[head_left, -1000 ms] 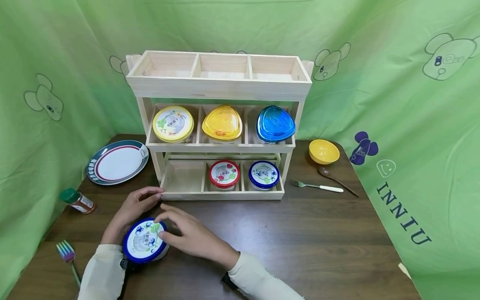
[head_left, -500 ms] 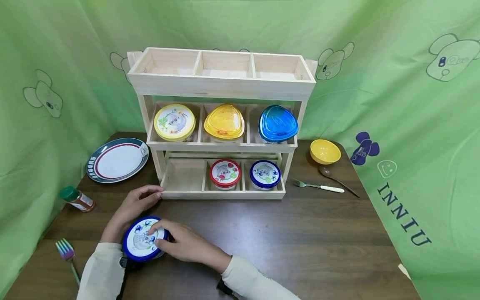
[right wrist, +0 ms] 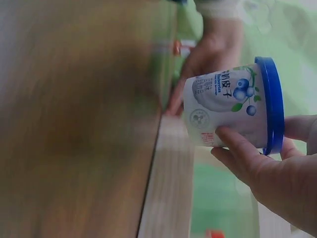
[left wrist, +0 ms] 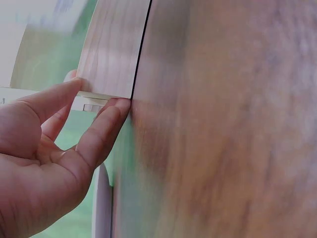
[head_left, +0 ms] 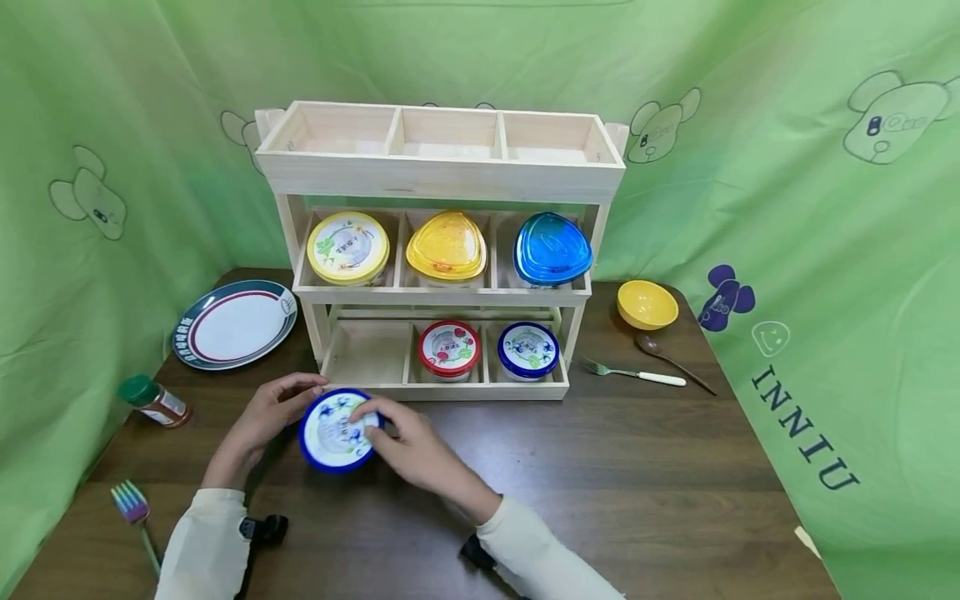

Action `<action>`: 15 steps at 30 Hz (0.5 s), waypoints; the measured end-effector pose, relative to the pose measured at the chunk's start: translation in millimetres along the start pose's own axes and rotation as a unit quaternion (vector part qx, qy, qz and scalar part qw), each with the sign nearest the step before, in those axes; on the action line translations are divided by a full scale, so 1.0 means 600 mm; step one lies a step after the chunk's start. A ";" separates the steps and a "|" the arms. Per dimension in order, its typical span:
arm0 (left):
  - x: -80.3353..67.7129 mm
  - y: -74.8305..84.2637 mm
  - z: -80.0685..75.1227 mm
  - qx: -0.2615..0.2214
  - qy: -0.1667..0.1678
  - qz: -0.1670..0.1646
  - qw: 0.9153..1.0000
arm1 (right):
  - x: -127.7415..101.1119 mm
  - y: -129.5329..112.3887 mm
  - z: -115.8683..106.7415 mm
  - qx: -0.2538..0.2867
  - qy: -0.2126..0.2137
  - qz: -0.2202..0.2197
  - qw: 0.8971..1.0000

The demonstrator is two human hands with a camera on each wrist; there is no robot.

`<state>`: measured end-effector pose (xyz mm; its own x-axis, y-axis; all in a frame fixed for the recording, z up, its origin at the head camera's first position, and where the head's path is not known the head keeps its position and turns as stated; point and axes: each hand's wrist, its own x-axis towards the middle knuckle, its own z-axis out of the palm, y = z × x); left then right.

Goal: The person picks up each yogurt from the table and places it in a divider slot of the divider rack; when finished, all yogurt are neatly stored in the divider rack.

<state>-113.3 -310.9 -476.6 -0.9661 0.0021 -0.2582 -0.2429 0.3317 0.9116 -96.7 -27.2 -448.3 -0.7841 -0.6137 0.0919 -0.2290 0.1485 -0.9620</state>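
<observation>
My right hand (head_left: 401, 437) grips a white tub with a blue lid (head_left: 335, 431) and blueberry print (right wrist: 233, 110), holding it above the table just in front of the wooden rack (head_left: 438, 175). Fingers and thumb wrap its rim and side. My left hand (head_left: 270, 408) rests open beside the tub, fingertips (left wrist: 116, 106) at the rack's lower front edge. The rack's bottom left compartment (head_left: 367, 354) holds nothing. A red-lidded tub (head_left: 448, 347) and a blue-lidded tub (head_left: 528, 349) sit in the bottom row.
The middle shelf holds a yellow round tub (head_left: 347, 247), a yellow lidded box (head_left: 446, 245) and a blue lidded box (head_left: 551, 248). A plate (head_left: 235, 323), spice jar (head_left: 155, 401) and fork (head_left: 135, 512) lie left; a yellow bowl (head_left: 647, 303), spoon (head_left: 671, 358) and fork (head_left: 633, 372) lie right.
My right hand closed on the blue-lidded tub, lifted it off the table and carried it forward toward the rack. The left hand stayed by the rack's front edge.
</observation>
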 end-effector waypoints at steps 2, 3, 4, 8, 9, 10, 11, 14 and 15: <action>0.000 -0.001 0.001 -0.024 -0.005 -0.006 1.000 | -0.010 0.002 -0.026 0.007 0.017 0.009 1.000; 0.000 -0.001 0.001 -0.035 -0.007 -0.006 0.999 | -0.017 0.004 -0.039 0.009 0.025 0.010 1.000; 0.000 -0.001 0.001 -0.042 -0.007 -0.004 0.999 | -0.024 0.007 -0.052 0.010 0.033 0.011 0.999; 0.000 0.000 0.000 -0.053 -0.007 0.007 0.999 | -0.057 0.020 -0.097 0.015 0.053 0.024 0.998; -0.001 0.001 0.000 -0.055 -0.007 0.010 0.998 | -0.065 0.023 -0.104 0.016 0.051 0.029 0.998; -0.001 0.001 0.000 -0.056 -0.006 0.012 0.998 | -0.074 0.027 -0.110 0.016 0.045 0.031 0.998; -0.001 0.000 0.000 -0.058 -0.006 0.013 0.998 | -0.082 0.029 -0.114 0.017 0.037 0.036 0.999; -0.001 -0.001 0.001 -0.062 -0.005 0.013 0.998 | -0.101 0.033 -0.115 0.022 0.004 0.044 0.999; 0.000 -0.001 0.002 -0.063 -0.005 0.012 0.998 | -0.105 0.033 -0.113 0.025 -0.006 0.043 0.999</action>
<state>-112.9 -310.0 -477.6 -0.9710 0.0186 -0.2383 -0.2292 0.2105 0.9503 -91.0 66.8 -455.7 -0.7922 -0.6102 0.0048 -0.1318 0.1634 -0.9777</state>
